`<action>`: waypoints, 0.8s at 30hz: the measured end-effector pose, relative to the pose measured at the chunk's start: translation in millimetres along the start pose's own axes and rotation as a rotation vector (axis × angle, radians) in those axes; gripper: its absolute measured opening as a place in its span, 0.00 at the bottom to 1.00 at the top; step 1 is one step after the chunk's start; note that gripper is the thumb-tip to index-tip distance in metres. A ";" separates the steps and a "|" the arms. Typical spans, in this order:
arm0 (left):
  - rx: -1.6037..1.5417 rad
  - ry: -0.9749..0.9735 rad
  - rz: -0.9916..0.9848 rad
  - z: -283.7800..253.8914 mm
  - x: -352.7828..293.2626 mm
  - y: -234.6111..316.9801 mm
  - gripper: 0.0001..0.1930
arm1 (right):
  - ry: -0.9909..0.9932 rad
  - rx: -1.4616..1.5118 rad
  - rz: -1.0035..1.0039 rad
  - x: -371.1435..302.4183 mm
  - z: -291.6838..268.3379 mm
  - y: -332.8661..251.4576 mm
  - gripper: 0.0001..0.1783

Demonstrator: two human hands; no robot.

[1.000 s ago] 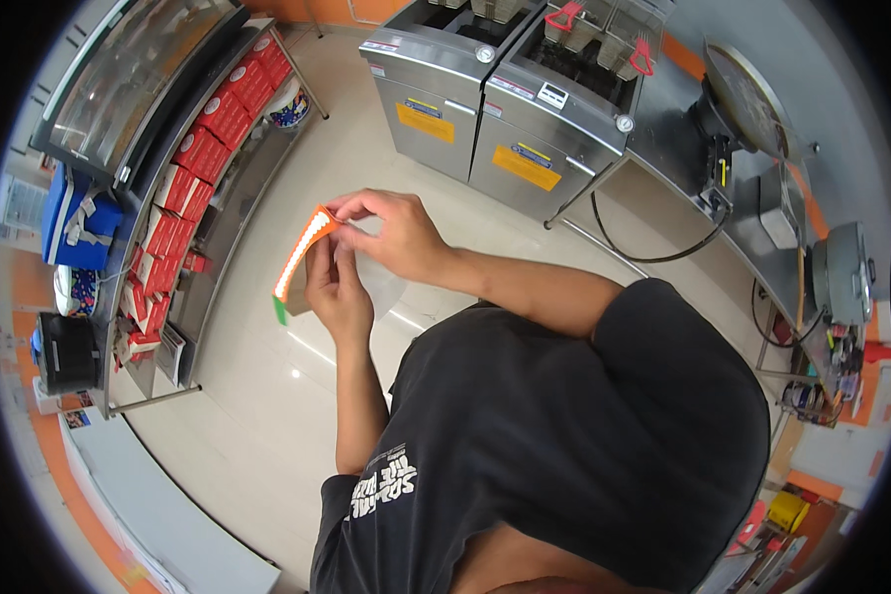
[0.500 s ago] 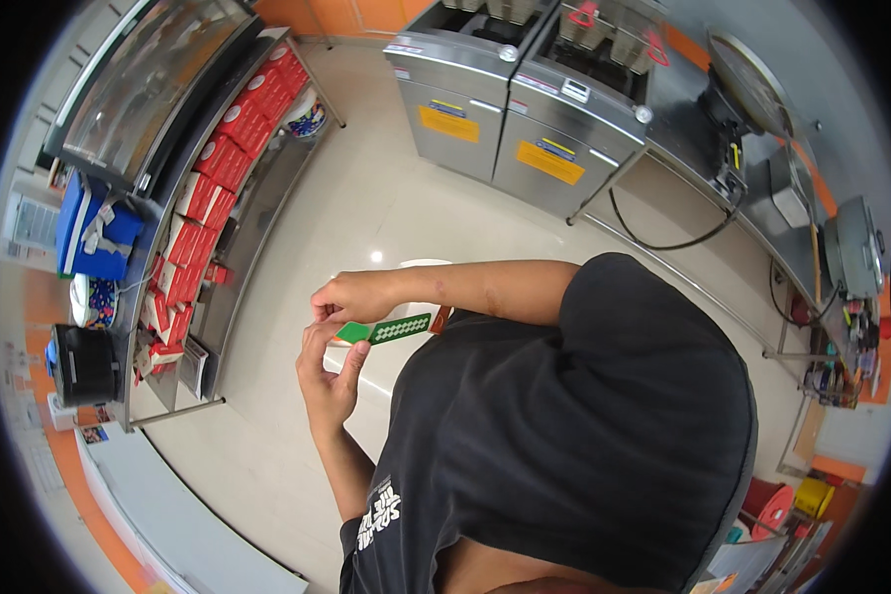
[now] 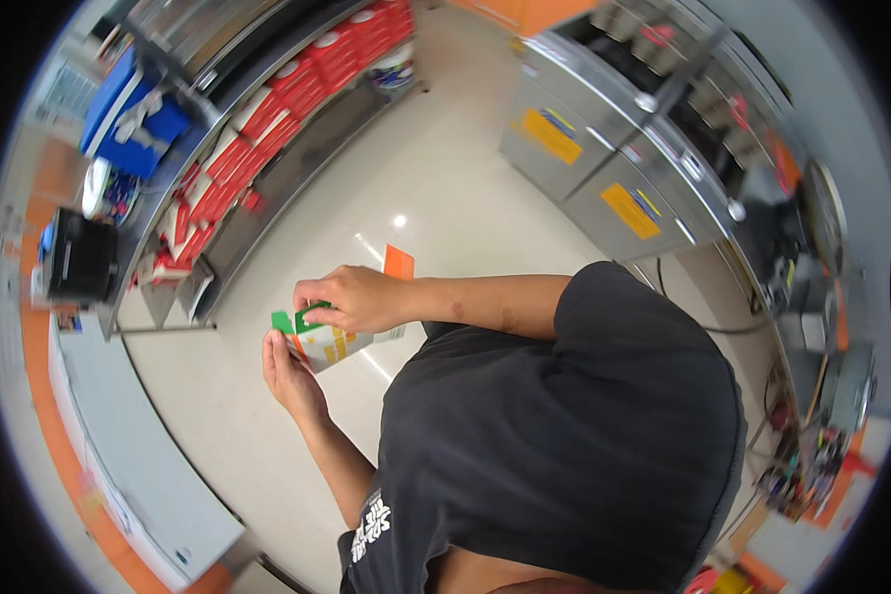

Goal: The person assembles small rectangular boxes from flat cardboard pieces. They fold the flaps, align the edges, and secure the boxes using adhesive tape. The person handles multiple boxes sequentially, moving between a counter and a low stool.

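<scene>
A small folding carton [image 3: 335, 345], white with yellow print, lies between my two hands in front of my chest. Its green flaps [image 3: 283, 323] stick up at the left end, and an orange flap [image 3: 398, 261] rises behind my right wrist. My left hand [image 3: 295, 378] supports the carton's left end, fingers along its side. From above, my right hand [image 3: 358, 299] curls over the carton with its fingertips at a green flap. The carton's inside is hidden.
Red boxes [image 3: 312, 87] fill a steel shelf at the left, near a blue cooler box [image 3: 134, 124] and a black container [image 3: 77, 259]. Steel fryers [image 3: 589, 158] stand at the far right. A pale counter [image 3: 134, 426] curves along the lower left.
The carton has turned and opened out, so its white and yellow side shows instead of a green patterned strip. My right hand has moved over it. The room has swung round in view.
</scene>
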State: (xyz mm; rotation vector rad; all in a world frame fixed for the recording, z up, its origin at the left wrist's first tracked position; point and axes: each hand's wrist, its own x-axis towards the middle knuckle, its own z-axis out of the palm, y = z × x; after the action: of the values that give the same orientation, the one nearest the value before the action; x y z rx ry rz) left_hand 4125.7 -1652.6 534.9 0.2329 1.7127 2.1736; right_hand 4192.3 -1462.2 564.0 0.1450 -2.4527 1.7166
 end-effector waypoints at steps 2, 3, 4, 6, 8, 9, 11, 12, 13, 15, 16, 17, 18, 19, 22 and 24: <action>0.251 0.127 0.074 -17.0 30.3 4.1 0.13 | 0.103 -0.158 -0.227 42.9 16.4 30.0 0.07; 0.313 0.149 0.034 -20.1 48.4 6.1 0.13 | 0.150 -0.205 -0.350 62.4 22.1 46.7 0.07; 0.269 0.157 -0.009 -21.1 63.6 9.6 0.12 | 0.194 -0.198 -0.407 80.1 23.6 54.2 0.05; 0.311 0.153 -0.005 -19.2 96.2 24.9 0.13 | 0.247 -0.141 -0.439 114.7 11.0 60.5 0.03; 0.352 0.179 0.025 -25.0 123.2 37.5 0.12 | 0.198 -0.058 -0.411 149.5 10.2 60.2 0.04; 0.371 0.197 0.051 -33.0 132.0 40.7 0.12 | 0.161 -0.028 -0.410 167.0 12.1 59.3 0.06; 0.492 0.251 0.092 -51.0 169.0 78.7 0.12 | 0.122 -0.003 -0.486 229.1 23.2 57.9 0.07; 0.554 0.267 0.096 -60.2 177.0 92.6 0.11 | 0.110 0.008 -0.510 248.0 33.4 58.4 0.08; 0.559 0.307 0.069 -67.0 183.8 103.8 0.11 | 0.084 0.022 -0.535 265.6 40.1 57.6 0.08; 0.566 0.367 0.025 -86.8 194.3 119.7 0.10 | 0.052 0.040 -0.587 296.1 57.8 54.8 0.09; 0.555 0.409 0.010 -101.0 191.6 114.3 0.10 | 0.034 0.038 -0.620 303.2 73.8 60.1 0.10; 0.544 0.448 -0.004 -116.5 187.6 108.3 0.10 | 0.001 0.059 -0.630 308.4 91.9 62.7 0.09; 0.532 0.487 -0.003 -135.7 192.6 112.3 0.10 | -0.030 0.076 -0.652 327.6 108.8 58.6 0.09; 0.539 0.513 0.005 -156.3 194.2 113.8 0.11 | -0.056 0.083 -0.666 341.4 127.2 55.4 0.08; 0.440 0.588 0.020 -214.3 195.4 110.4 0.11 | -0.215 0.085 -0.688 380.3 182.3 49.9 0.07; 0.229 0.627 0.021 -260.0 197.0 110.0 0.10 | -0.293 0.079 -0.698 406.7 221.4 43.1 0.06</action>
State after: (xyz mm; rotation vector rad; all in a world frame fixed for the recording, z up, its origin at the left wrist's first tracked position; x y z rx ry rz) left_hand 3834.5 -1834.8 557.5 -0.4242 2.2925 2.2012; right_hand 3770.9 -1654.0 519.8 1.1750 -2.1045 1.5299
